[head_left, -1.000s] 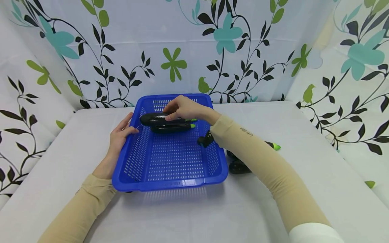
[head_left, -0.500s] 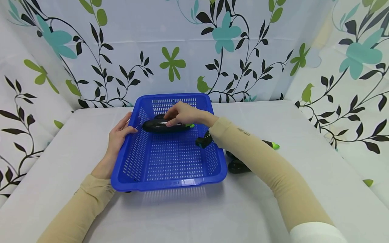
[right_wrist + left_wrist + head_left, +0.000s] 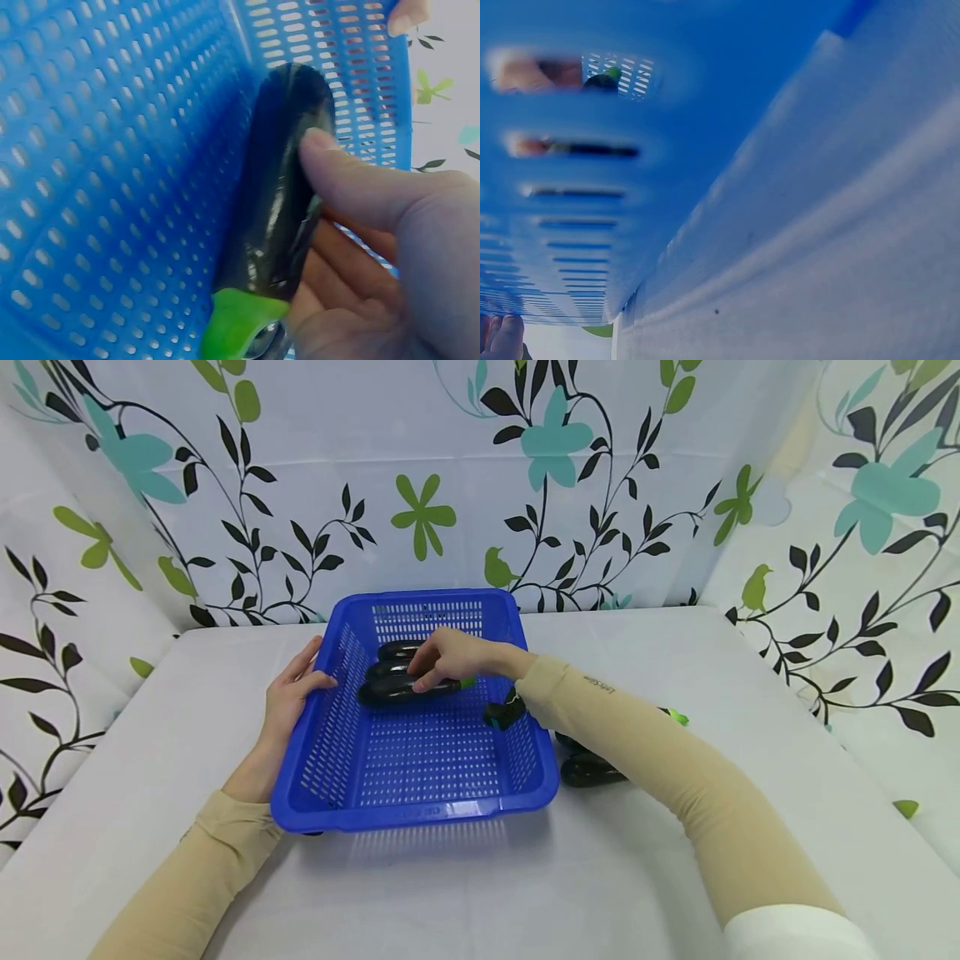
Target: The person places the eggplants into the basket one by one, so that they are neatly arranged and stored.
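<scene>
Gripping eggplant [image 3: 271,199], right fingers [image 3: 352,261] curled

You've got a tan L slv [image 3: 198,868], matching R slv [image 3: 660,777] w/ dk lettering [image 3: 598,684], wht garment edge [image 3: 798,933] above it, blk device [image 3: 504,713] at R wrist.

The desk [image 3: 420,893] has a white, faintly creased top, and a blue perforated basket [image 3: 420,816] stands directly on it. Just to the right of the basket lie at least two dark, glossy eggplants [image 3: 587,770], close together and partly hidden. Farther to the basket's right shows a bright green stem end [image 3: 678,717]. Under the basket's near left corner peeks a small dark bit [image 3: 312,833], too little to identify.
</scene>
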Tool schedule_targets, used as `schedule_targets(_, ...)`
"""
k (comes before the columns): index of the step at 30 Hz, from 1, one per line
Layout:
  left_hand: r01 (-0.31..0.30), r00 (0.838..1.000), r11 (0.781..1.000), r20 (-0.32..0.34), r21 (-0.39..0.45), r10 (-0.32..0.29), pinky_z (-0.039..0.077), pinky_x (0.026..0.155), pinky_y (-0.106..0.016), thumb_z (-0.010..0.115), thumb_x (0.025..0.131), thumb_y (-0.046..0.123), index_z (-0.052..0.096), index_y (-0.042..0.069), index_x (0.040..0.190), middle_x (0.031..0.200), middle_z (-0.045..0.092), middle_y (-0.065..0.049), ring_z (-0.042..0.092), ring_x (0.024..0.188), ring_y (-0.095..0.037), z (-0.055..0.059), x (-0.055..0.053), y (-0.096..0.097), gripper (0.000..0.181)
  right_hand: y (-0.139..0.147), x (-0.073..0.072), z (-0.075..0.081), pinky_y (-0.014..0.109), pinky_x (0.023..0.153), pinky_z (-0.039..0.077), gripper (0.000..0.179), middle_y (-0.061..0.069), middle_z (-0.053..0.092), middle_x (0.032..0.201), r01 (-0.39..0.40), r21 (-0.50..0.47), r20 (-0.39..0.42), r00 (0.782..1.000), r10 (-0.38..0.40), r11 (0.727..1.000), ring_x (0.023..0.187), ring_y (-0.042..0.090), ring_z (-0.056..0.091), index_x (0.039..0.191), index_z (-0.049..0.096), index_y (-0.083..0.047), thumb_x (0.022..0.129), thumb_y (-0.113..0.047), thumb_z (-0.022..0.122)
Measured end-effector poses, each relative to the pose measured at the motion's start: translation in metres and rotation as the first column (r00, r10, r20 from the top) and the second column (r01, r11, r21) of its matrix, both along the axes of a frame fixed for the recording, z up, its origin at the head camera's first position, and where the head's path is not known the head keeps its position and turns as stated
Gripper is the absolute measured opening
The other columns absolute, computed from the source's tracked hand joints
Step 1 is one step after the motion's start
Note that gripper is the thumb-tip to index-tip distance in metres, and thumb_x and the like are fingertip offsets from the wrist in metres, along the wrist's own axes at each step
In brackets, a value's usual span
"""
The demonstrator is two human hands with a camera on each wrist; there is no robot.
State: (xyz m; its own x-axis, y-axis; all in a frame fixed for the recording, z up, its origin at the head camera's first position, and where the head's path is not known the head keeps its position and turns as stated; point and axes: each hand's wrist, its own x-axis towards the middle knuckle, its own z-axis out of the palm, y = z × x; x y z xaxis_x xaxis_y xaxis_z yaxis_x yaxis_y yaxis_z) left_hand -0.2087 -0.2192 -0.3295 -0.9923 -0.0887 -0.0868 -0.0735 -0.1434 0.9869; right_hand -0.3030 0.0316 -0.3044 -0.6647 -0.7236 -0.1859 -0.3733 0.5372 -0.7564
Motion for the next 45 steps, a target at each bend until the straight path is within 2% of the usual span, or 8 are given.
schedule_targets(14,0.022,1.0,1.0,0.0,0.022,-0.022,0.038,0.111,-0.022,0.054,0.096,0.002,0.036,0.027,0.156,0.162,0.032,-0.003,0.034,0.148,-0.021,-0.0012,-0.0001,0.0003,0.067,0.003,0.0012,-0.0055,0.03,0.095,0.053,0.037,0.008,0.073,0.115,-0.019,0.034,-0.009,1.0,0.019,0.999,0.105,0.017,0.067,0.121,0.07,-0.002,0.087,-0.013,0.077)
schedule_targets(23,0.014,1.0,1.0,-0.005,0.021,-0.014,0.043,0.103,-0.016,0.054,0.095,0.001,0.036,0.026,0.156,0.161,0.032,-0.004,0.034,0.148,-0.02,-0.0021,-0.0001,0.0004,0.068,0.0034,0.0026,-0.004,0.032,0.096,0.053,0.036,0.011,0.073,0.114,-0.001,0.035,-0.003,1.0,0.001,0.999,0.102,0.018,0.068,0.118,0.071,0.0,0.085,-0.01,0.079)
schedule_targets(30,0.01,1.0,1.0,-0.006,0.022,-0.009,0.037,0.111,-0.022,0.054,0.095,0.001,0.037,0.026,0.155,0.162,0.032,-0.002,0.033,0.149,-0.021,-0.0009,0.0005,0.0008,0.068,0.0045,0.0024,-0.0018,0.031,0.093,0.054,0.034,0.009,0.075,0.108,0.043,0.045,-0.026,0.999,-0.042,0.998,0.098,0.017,0.069,0.112,0.073,0.0,0.081,-0.009,0.082)
schedule_targets(37,0.001,1.0,0.999,-0.014,0.038,-0.001,0.043,0.103,-0.016,0.054,0.094,-0.002,0.038,0.024,0.155,0.161,0.033,-0.002,0.035,0.148,-0.019,0.0009,0.0017,0.0027,0.069,0.0048,0.0023,-0.0014,0.03,0.091,0.054,0.035,0.011,0.075,0.105,0.074,0.032,-0.022,0.997,-0.073,0.997,0.094,0.017,0.07,0.11,0.072,0.001,0.078,-0.008,0.084)
schedule_targets(41,0.004,1.0,0.999,-0.015,0.044,-0.004,0.042,0.104,-0.017,0.053,0.094,-0.002,0.038,0.024,0.155,0.162,0.032,-0.002,0.034,0.148,-0.019,0.0013,0.0021,0.0032,0.069,0.0051,0.0027,-0.0017,0.03,0.091,0.054,0.035,0.011,0.075,0.104,0.088,0.019,-0.009,0.996,-0.088,0.996,0.094,0.018,0.07,0.109,0.072,0.002,0.078,-0.007,0.085)
schedule_targets(45,0.011,1.0,0.999,-0.008,0.037,-0.01,0.04,0.108,-0.019,0.054,0.094,-0.001,0.037,0.025,0.156,0.162,0.032,-0.002,0.033,0.148,-0.02,0.0011,0.0022,0.0029,0.069,0.0058,0.0025,-0.0028,0.029,0.089,0.054,0.032,0.008,0.076,0.099,0.113,0.021,-0.031,0.993,-0.112,0.993,0.092,0.017,0.07,0.105,0.074,-0.001,0.077,-0.01,0.086)
